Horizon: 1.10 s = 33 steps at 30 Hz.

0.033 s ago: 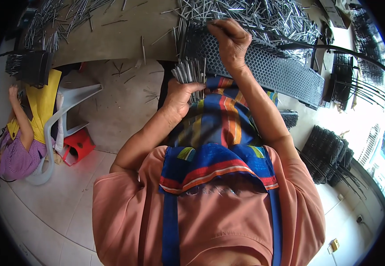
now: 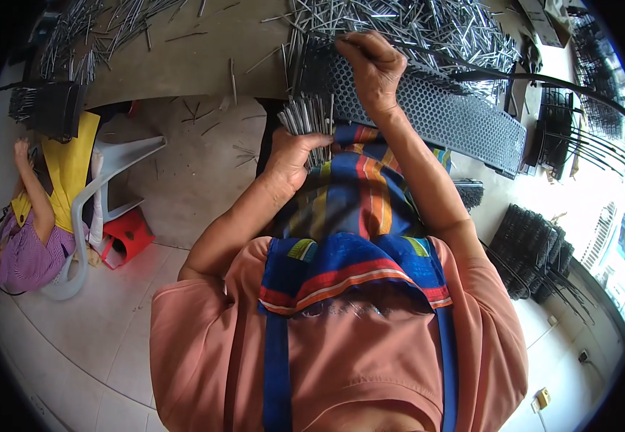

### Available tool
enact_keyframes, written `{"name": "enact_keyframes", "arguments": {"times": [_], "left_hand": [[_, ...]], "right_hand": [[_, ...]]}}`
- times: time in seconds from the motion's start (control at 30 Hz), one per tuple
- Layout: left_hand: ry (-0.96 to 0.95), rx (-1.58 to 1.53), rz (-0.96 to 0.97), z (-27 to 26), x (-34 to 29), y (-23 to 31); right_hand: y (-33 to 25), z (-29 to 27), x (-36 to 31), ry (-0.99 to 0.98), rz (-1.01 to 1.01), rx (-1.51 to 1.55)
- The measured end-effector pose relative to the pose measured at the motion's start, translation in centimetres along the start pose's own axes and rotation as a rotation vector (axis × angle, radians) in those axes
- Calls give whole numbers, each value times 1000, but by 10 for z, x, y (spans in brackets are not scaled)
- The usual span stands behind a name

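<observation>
Many slim metal rods (image 2: 304, 117) jut past gripping fingers (image 2: 316, 141) of L hand (image 2: 288, 153), silvery-grey w/ uneven tips; R hand (image 2: 381, 66) curled, can't tell if holding any.

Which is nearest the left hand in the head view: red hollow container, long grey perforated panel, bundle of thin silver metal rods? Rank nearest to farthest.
1. Bundle of thin silver metal rods: held in the left hand.
2. Long grey perforated panel: ahead and to its right.
3. Red hollow container: well off to the left.
</observation>
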<state>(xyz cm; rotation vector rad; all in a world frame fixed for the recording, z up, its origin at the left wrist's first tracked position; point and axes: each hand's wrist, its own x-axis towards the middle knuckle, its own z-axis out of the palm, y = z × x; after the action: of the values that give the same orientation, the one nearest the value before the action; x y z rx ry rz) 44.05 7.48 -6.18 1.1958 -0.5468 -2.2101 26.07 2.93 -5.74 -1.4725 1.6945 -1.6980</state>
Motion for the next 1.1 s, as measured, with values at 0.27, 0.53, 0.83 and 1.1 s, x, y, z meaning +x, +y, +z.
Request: {"name": "enact_keyframes", "arguments": {"times": [0.27, 0.53, 0.83, 1.1], "left_hand": [[-21, 40, -20, -4, 2, -1], [19, -147, -105, -3, 5, 0], [24, -149, -134, -2, 5, 3], [18, -145, -176, -4, 8, 3]], "right_hand": [[-12, 15, 7, -163, -115, -529], [-7, 18, 16, -179, -161, -485], [-3, 10, 21, -295, -240, -644], [-12, 6, 7, -332, -299, -719]]}}
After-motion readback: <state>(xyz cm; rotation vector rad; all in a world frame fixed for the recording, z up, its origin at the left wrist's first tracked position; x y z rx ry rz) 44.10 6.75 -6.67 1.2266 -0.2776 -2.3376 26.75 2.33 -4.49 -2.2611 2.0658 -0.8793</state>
